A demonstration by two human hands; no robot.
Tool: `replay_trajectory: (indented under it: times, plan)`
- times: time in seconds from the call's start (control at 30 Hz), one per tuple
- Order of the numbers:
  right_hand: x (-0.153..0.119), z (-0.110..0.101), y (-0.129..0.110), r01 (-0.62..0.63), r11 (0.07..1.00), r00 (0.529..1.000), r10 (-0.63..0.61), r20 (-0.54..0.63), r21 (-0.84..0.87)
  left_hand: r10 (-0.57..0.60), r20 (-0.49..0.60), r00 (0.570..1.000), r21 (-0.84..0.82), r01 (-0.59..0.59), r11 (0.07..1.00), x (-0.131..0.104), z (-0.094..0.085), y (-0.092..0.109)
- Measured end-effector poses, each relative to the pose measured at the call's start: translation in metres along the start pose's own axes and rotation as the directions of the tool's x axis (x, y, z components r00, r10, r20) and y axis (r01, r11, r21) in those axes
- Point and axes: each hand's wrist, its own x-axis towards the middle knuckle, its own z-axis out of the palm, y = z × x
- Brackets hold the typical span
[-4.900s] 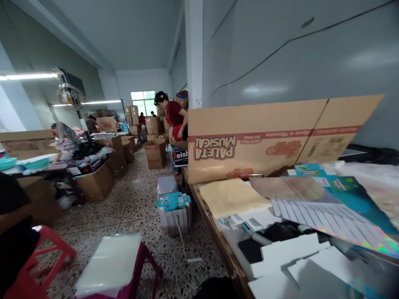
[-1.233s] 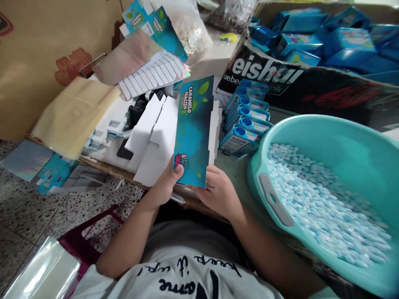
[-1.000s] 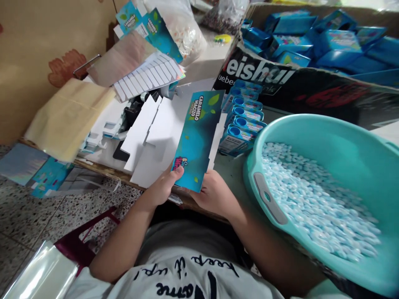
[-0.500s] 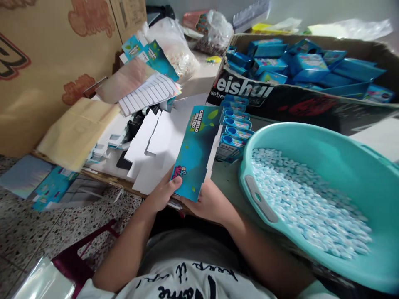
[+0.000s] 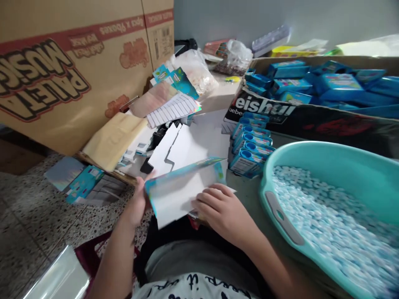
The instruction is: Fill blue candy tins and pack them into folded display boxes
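A printed cardboard box blank [image 5: 177,195], blue outside and white inside, is bent along a crease and held above the table's front edge. My left hand [image 5: 139,203] grips its left end, with the thumb up by the blue edge. Across the right part of the white inner face lie the fingers of my right hand [image 5: 222,211], curled over the card; its thumb is hidden. Just beyond, flat white card blanks [image 5: 193,141] lie overlapping on the table. To their right stands a row of small blue boxes [image 5: 251,147] with round openings.
At right, a turquoise tub [image 5: 280,220] holds many light-blue wrapped candies [image 5: 330,224]. Behind it, a black carton [image 5: 311,120] is filled with blue boxes. A tall brown carton [image 5: 102,66] stands at left. Plastic bags [image 5: 193,74] sit at the back.
The box blank has turned from blue side up to white inside up and is now bent. My left hand moved left to its end; my right hand came over its face. The view shifted left.
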Motion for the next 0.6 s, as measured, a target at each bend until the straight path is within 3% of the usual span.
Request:
replay_trajectory:
  times: [0.03, 0.07, 0.1, 0.13, 0.17, 0.2, 0.23, 0.27, 0.33, 0.43, 0.6]
  plan:
    - [0.001, 0.0, 0.0, -0.013, 1.0, 1.0, 0.012, -0.017, -0.028, 0.172, -0.129, 0.977, 0.092, -0.161, 0.983, -0.003, 0.002, -0.002]
    - [0.001, -0.002, 0.0, -0.033, 0.997, 0.999, 0.032, -0.024, -0.063, 0.368, -0.225, 0.902, 0.219, -0.322, 0.921, -0.008, 0.004, -0.002]
    - [0.001, -0.004, 0.0, -0.059, 0.993, 0.998, 0.057, -0.021, -0.105, 0.555, -0.242, 0.796, 0.359, -0.458, 0.813, -0.013, 0.007, -0.002]
    - [0.0, -0.006, 0.001, -0.085, 0.985, 0.996, 0.086, -0.002, -0.148, 0.703, -0.163, 0.692, 0.486, -0.564, 0.668, -0.018, 0.012, -0.001]
    - [0.0, -0.008, 0.002, -0.105, 0.978, 0.993, 0.112, 0.032, -0.182, 0.789, -0.01, 0.615, 0.577, -0.641, 0.506, -0.023, 0.018, 0.0]
    - [-0.001, -0.01, 0.003, -0.117, 0.973, 0.988, 0.134, 0.074, -0.199, 0.802, 0.183, 0.569, 0.63, -0.694, 0.348, -0.028, 0.025, 0.001]
    - [-0.001, -0.011, 0.003, -0.127, 0.972, 0.982, 0.152, 0.114, -0.198, 0.748, 0.371, 0.55, 0.653, -0.727, 0.21, -0.03, 0.034, 0.001]
    - [-0.002, -0.012, 0.003, -0.135, 0.974, 0.976, 0.163, 0.147, -0.18, 0.656, 0.516, 0.551, 0.664, -0.741, 0.1, -0.032, 0.044, 0.002]
    - [-0.003, -0.011, 0.004, -0.161, 0.981, 0.965, 0.18, 0.191, -0.11, 0.466, 0.652, 0.598, 0.69, -0.723, -0.037, -0.029, 0.064, 0.0]
    - [-0.006, -0.007, 0.01, -0.264, 0.963, 0.945, 0.248, 0.215, 0.05, 0.287, 0.673, 0.681, 0.728, -0.678, -0.098, -0.019, 0.086, -0.002]
    - [-0.005, 0.005, 0.035, -0.385, 0.876, 0.911, 0.31, 0.271, 0.292, 0.211, 0.642, 0.737, 0.763, -0.64, -0.089, 0.001, 0.096, -0.003]
